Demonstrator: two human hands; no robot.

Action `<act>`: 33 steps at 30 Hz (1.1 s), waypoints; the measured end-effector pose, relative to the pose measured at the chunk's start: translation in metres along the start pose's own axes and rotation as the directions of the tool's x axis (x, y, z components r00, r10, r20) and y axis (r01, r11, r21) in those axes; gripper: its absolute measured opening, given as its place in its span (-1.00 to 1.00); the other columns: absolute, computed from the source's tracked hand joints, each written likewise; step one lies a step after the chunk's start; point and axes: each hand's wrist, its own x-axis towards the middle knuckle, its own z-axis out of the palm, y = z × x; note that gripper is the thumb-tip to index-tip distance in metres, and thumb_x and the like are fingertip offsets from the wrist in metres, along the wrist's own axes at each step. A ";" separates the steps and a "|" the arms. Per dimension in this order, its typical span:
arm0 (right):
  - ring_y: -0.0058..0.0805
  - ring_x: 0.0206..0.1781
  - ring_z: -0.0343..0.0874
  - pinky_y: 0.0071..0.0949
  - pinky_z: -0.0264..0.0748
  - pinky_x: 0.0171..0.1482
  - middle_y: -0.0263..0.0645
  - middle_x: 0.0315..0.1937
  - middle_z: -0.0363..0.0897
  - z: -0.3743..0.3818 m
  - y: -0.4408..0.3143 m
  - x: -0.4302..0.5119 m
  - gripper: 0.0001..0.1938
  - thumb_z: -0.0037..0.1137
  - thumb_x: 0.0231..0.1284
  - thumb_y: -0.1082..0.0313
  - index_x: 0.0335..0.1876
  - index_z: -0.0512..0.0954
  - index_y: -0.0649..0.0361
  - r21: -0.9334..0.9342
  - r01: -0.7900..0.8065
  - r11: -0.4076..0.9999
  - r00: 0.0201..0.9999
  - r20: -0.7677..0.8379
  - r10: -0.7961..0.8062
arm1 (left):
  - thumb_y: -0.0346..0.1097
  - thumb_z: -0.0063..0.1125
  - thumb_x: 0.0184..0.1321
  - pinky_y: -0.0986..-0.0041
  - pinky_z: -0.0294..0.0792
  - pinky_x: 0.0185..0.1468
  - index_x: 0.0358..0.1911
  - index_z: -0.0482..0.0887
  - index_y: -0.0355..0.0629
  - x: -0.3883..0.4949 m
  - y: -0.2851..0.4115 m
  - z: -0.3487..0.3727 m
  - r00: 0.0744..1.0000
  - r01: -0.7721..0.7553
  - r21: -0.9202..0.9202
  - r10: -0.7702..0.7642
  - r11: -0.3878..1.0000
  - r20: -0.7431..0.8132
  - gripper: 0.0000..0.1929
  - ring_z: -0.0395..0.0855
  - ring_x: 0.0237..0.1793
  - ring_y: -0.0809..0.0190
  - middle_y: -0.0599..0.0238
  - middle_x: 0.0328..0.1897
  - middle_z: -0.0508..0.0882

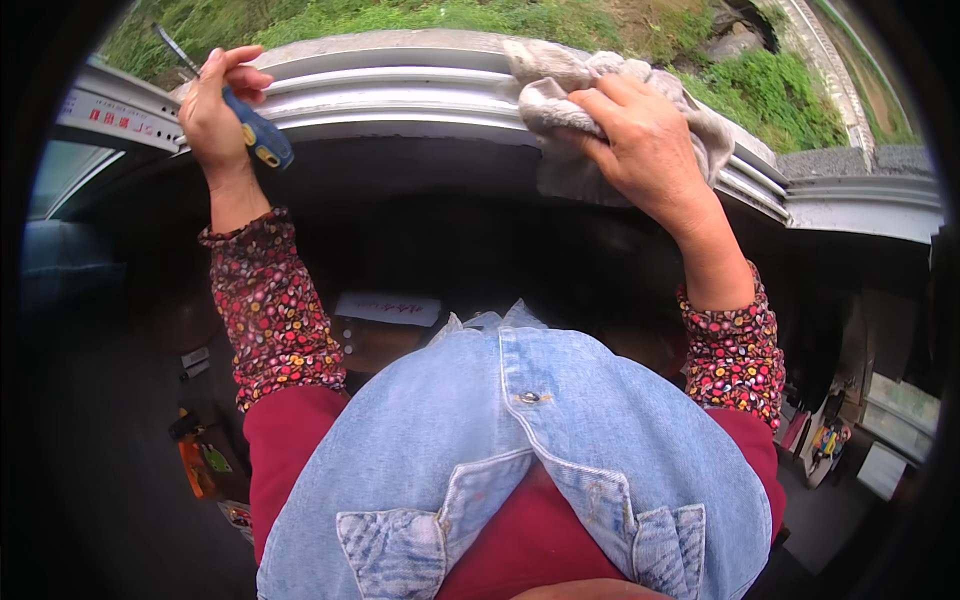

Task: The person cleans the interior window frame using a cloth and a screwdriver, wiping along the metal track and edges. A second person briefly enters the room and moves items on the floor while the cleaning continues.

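My left hand holds a screwdriver with a blue and yellow handle, its dark shaft pointing up and to the left past my thumb. This hand is at the left end of a white sliding-window track. Farther right, my right hand grips a bunched greyish-beige cloth. The cloth lies over the track's rails and hangs partly over the inner edge. Its folds hide the rails beneath and some of my fingertips.
An upright window frame with red printed writing borders the track at left; another frame section meets it at right. Beyond the concrete sill lie green plants. Below, in shadow, are a white sheet with writing and boxes.
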 end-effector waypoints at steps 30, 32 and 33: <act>-0.06 0.09 0.55 -0.07 0.42 0.10 -0.02 -0.09 0.58 0.072 -0.053 0.145 -0.65 0.26 0.01 0.26 -0.09 0.53 0.26 0.171 -0.153 0.973 0.981 0.141 0.130 | -0.19 -0.18 0.49 0.40 0.41 0.12 0.00 0.73 -0.34 0.009 -0.011 0.001 0.999 -0.025 0.120 0.028 0.992 -0.028 -0.58 0.57 0.14 0.28 0.21 0.09 0.70; -0.06 0.11 0.51 -0.04 0.37 0.12 -0.02 -0.08 0.54 0.049 -0.031 0.117 -0.66 0.21 0.02 0.32 -0.08 0.50 0.26 0.119 -0.198 0.973 0.961 0.218 0.169 | -0.19 -0.18 0.48 0.38 0.42 0.12 0.00 0.73 -0.34 0.011 -0.017 -0.002 0.999 -0.039 0.109 0.042 0.993 -0.018 -0.58 0.57 0.17 0.25 0.19 0.09 0.70; -0.04 0.11 0.51 -0.05 0.38 0.12 -0.04 -0.09 0.53 0.041 -0.017 0.098 -0.67 0.20 -0.01 0.34 -0.10 0.47 0.26 0.063 -0.213 0.975 0.962 0.191 0.197 | -0.19 -0.18 0.48 0.37 0.42 0.13 0.01 0.73 -0.34 0.014 -0.021 -0.001 0.998 -0.055 0.086 0.055 0.995 0.000 -0.59 0.57 0.17 0.24 0.18 0.09 0.70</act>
